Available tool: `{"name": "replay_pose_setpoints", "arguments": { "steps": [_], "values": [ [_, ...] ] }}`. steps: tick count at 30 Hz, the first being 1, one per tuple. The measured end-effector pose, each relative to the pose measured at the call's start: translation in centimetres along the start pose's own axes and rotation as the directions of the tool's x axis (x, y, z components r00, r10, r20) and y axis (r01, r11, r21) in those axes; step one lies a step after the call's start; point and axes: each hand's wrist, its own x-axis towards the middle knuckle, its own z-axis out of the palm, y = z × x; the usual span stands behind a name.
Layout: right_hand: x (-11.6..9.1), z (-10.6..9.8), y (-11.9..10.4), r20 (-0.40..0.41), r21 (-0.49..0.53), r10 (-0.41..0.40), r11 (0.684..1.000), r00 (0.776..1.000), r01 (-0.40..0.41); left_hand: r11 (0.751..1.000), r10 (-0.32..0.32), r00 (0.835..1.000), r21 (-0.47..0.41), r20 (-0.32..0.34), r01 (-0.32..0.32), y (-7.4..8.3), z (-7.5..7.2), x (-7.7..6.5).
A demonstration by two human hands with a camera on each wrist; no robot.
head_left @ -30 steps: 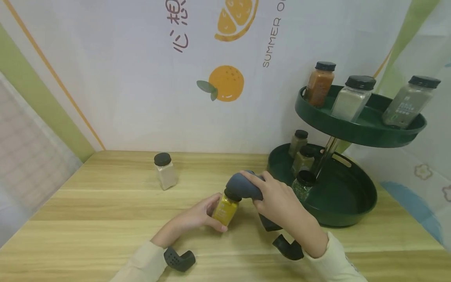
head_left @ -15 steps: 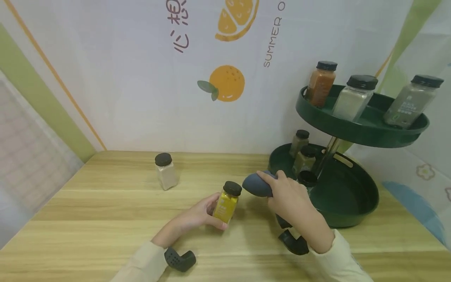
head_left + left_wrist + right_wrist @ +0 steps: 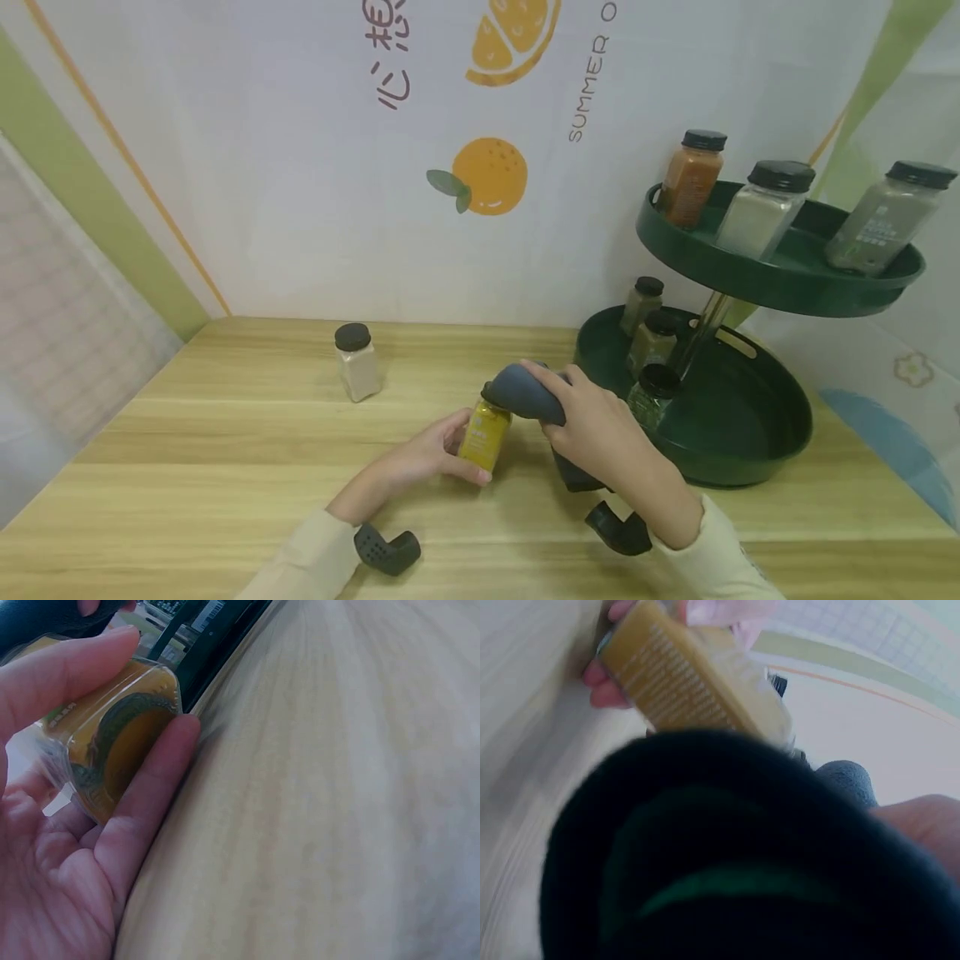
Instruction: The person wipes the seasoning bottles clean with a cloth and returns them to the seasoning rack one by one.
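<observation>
My left hand [image 3: 442, 450] grips a spice jar [image 3: 484, 437] of yellow contents with a black lid, tilted over the table. In the left wrist view, the jar's clear square base [image 3: 135, 735] shows between thumb and fingers. My right hand [image 3: 596, 421] grips a dark blue, gun-shaped handheld scanner [image 3: 527, 392] by its handle, which hangs below the hand. The scanner's rounded head overlaps the jar's lid and mostly hides it. Seen from the right wrist, the dark scanner [image 3: 705, 817] fills the lower part, with the jar's printed side [image 3: 682, 679] beyond it.
A pale spice jar [image 3: 360, 371] stands on the wooden table [image 3: 225, 467] at the back left. On the right is a two-tier dark green rack [image 3: 750, 467]: three jars on its upper tray [image 3: 765, 275], three on the lower. A printed cloth [image 3: 315, 208] hangs behind.
Half a second ago the scanner was away from the jar, to its right, leaving the lid visible. It is now back over the lid, much as one second ago. The left hand keeps its hold.
</observation>
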Motion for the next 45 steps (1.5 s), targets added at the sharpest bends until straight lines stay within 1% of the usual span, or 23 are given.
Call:
{"name": "replay_pose_setpoints", "arguments": {
  "steps": [6, 9, 11, 14, 17, 19, 24, 26, 29, 31, 33, 37, 41, 45],
  "values": [
    [0.1, 0.1, 0.5, 0.032, 0.023, 0.035, 0.999, 0.999, -0.036, 1.000, -0.006, 1.000, 0.018, -0.008, 0.006, 0.0, 0.2, 0.0],
    [0.2, -0.1, 0.8, 0.049, 0.006, 0.058, 0.998, 0.997, -0.058, 1.000, -0.005, 1.000, 0.026, -0.014, 0.005, 0.1, 0.2, 0.1],
    [0.2, -0.2, 0.9, 0.059, -0.021, 0.079, 0.997, 0.995, -0.078, 1.000, 0.000, 1.000, 0.030, -0.017, 0.001, 0.1, 0.2, 0.1],
    [0.1, -0.2, 1.0, 0.052, -0.112, 0.107, 0.989, 0.993, -0.101, 1.000, 0.010, 1.000, 0.023, -0.010, -0.009, 0.1, 0.2, 0.0],
    [-0.1, 0.0, 0.9, 0.019, -0.184, 0.120, 0.976, 0.993, -0.115, 1.000, 0.016, 1.000, 0.004, 0.006, -0.016, 0.1, 0.1, -0.1],
    [-0.1, 0.2, 0.7, -0.024, -0.199, 0.122, 0.972, 0.992, -0.125, 1.000, 0.016, 1.000, -0.013, 0.013, -0.016, 0.1, 0.0, -0.1],
    [-0.4, 0.2, 0.0, -0.123, -0.127, 0.096, 0.986, 0.988, -0.111, 1.000, -0.016, 1.000, -0.007, -0.016, 0.016, 0.1, 0.0, -0.1],
    [-0.5, 0.4, -0.4, -0.135, -0.095, 0.072, 0.992, 0.988, -0.085, 1.000, -0.024, 1.000, -0.008, -0.018, 0.024, 0.0, 0.0, 0.0],
    [-0.6, 0.9, -1.2, -0.105, -0.060, 0.014, 0.998, 0.994, -0.020, 1.000, -0.013, 1.000, -0.013, 0.001, 0.013, -0.1, -0.1, 0.0],
    [-0.7, 1.4, -1.6, -0.085, -0.056, -0.027, 0.998, 0.996, 0.022, 1.000, -0.007, 1.000, -0.018, 0.010, 0.007, -0.2, -0.2, -0.1],
    [-0.8, 1.6, -1.8, -0.073, -0.060, -0.047, 0.997, 0.996, 0.043, 1.000, -0.002, 1.000, -0.015, 0.013, 0.002, -0.2, -0.3, -0.1],
    [-0.8, 1.7, -1.7, -0.072, -0.068, -0.018, 0.998, 0.997, 0.013, 1.000, -0.007, 1.000, -0.010, 0.018, 0.007, -0.1, -0.2, -0.2],
    [-0.7, 1.5, -1.3, -0.035, -0.051, 0.005, 0.999, 0.999, -0.007, 1.000, -0.013, 0.999, -0.016, 0.030, 0.014, -0.1, -0.1, -0.2],
    [-0.5, 1.2, -1.0, -0.015, -0.031, 0.013, 0.999, 1.000, -0.013, 1.000, 0.001, 0.999, -0.009, 0.034, -0.001, -0.1, -0.1, -0.2]
  ]
}}
